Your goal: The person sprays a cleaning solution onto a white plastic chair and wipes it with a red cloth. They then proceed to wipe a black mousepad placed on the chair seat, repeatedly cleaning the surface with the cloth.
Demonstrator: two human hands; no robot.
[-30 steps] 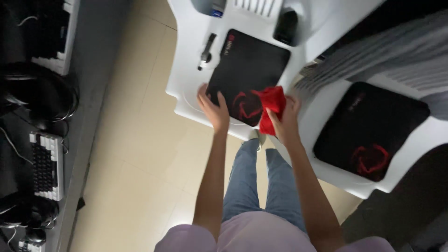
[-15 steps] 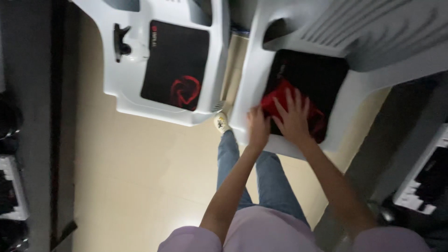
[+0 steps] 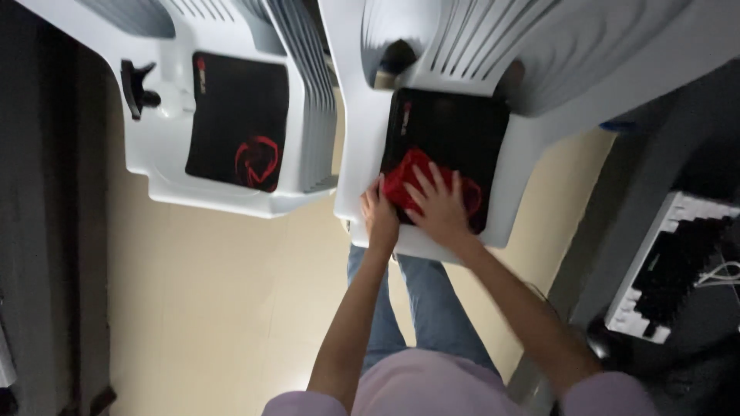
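A black mouse pad [image 3: 451, 127] with a red emblem lies on the seat of a white plastic chair [image 3: 518, 202] in front of me. A red cloth [image 3: 405, 179] is bunched on the pad's near part. My right hand [image 3: 439, 208] presses flat on the cloth, fingers spread. My left hand [image 3: 379, 219] rests at the pad's near left edge, touching the cloth's side.
A second white plastic chair [image 3: 158, 166] stands to the left with another black mouse pad [image 3: 239, 119] and a small black object [image 3: 137, 86] on it. A black-and-white keyboard [image 3: 678, 270] sits on a dark desk at right. Beige floor lies below.
The red cloth and both hands went from the left chair's pad to the right chair's pad. Since half a second ago the view has come closer; hands remain on the cloth.
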